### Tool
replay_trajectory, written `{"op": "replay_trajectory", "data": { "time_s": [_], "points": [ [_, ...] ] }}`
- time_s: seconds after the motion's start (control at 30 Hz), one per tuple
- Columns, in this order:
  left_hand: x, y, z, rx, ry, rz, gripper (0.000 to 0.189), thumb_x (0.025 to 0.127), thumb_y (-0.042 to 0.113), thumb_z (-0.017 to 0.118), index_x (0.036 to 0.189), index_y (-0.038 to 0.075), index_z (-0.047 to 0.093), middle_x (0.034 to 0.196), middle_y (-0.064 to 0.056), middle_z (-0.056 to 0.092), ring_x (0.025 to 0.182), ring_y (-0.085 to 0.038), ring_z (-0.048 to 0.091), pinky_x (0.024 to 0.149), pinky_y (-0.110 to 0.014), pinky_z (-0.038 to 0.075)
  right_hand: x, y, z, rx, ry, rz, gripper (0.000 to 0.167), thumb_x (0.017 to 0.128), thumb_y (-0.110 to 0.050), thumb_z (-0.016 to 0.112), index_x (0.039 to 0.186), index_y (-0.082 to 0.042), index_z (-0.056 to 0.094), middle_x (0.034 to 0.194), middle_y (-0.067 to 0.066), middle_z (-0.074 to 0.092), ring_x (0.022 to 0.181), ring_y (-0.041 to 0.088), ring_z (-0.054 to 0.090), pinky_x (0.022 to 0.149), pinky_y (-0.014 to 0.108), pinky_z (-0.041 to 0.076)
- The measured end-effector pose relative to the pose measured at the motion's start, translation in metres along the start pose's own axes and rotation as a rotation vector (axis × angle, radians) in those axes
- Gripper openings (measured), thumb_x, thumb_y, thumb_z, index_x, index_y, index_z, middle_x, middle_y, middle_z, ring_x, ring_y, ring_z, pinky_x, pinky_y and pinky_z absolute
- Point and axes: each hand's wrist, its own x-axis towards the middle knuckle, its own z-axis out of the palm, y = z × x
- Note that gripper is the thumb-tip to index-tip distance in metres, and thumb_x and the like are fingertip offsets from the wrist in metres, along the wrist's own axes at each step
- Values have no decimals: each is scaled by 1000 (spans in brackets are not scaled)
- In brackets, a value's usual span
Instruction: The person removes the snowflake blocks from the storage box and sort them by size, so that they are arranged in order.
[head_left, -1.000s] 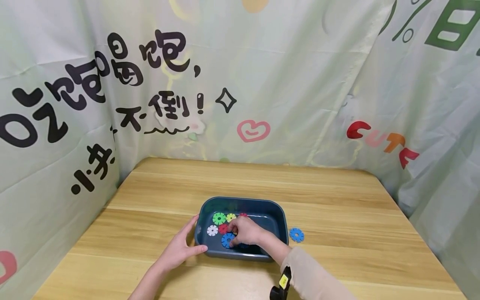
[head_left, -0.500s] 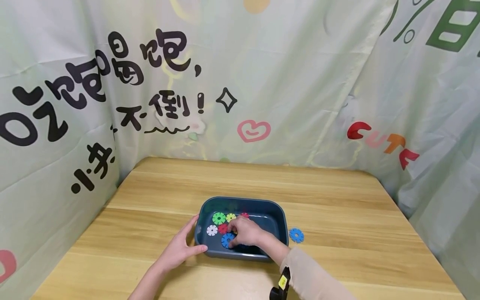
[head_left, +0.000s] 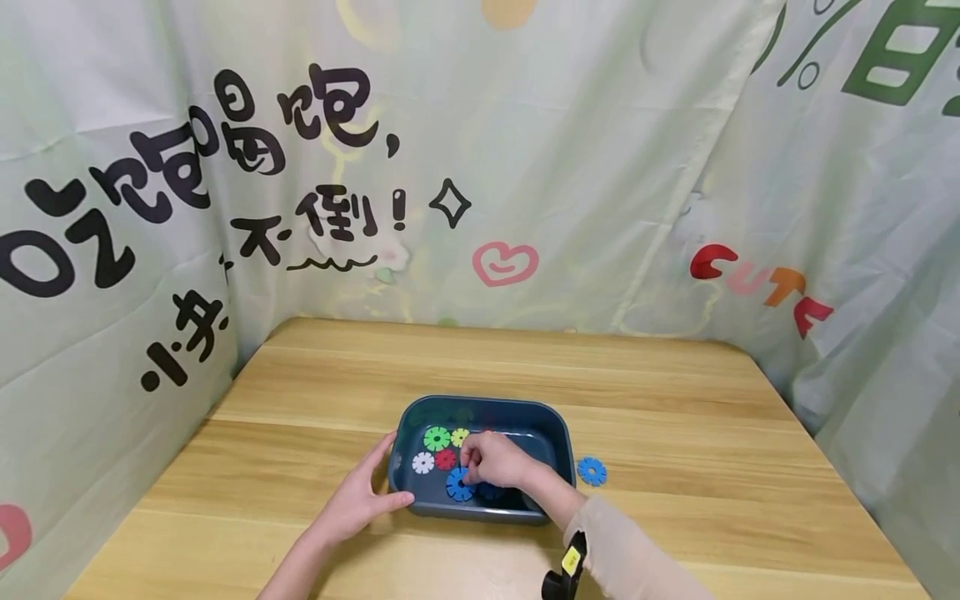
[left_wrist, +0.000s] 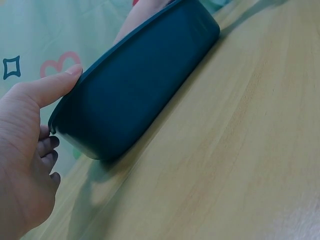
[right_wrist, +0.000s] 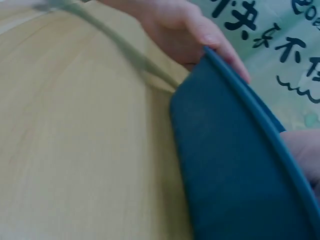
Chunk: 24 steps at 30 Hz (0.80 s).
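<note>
A dark blue plastic basin [head_left: 558,492] stands on the table, with notched snowflake discs on its floor. At its left end my left hand [head_left: 365,496] grips the wall; in the left wrist view the thumb [left_wrist: 60,86] lies on the rim. My right hand [head_left: 498,460] reaches inside, its thumb and fingertips pinching a blue snowflake disc [head_left: 457,487]. Near it lie a green disc [head_left: 437,438], a yellow disc [head_left: 460,437], a white disc [head_left: 423,462] and a red disc [head_left: 446,459]. More pieces are partly hidden under the right hand. In the right wrist view the basin wall hides the fingertips.
Right of the basin, another blue disc [head_left: 592,472] lies flat on the wooden table [head_left: 675,400]. Printed curtains [head_left: 585,167] hang behind and at both sides. A black camera [head_left: 564,568] is strapped to the right wrist, near the beige sleeve.
My right hand has lifted slightly and shifted a little right, and the blue disc at its fingertips has moved slightly right. The left hand stays on the basin.
</note>
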Motion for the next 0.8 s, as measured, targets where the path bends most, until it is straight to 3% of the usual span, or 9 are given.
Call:
{"op": "replay_trajectory", "data": {
  "time_s": [0.3,0.8],
  "points": [
    [0,-1,0,7,4,-5,90,73,26,79,146,8,28,148,-22,25,133,-44,21,102,-66,17,-4,5,-15,273,-3,19,10,79,4,68,84,3,59,64,4,55,57,16,55,55,32,54],
    [0,0,0,12,1,5,91,73,26,79,145,7,28,147,-23,25,133,-45,21,102,-66,17,-32,17,-67,441,154,37,16,83,1,64,94,8,55,75,6,55,69,20,59,65,36,55]
  ]
}}
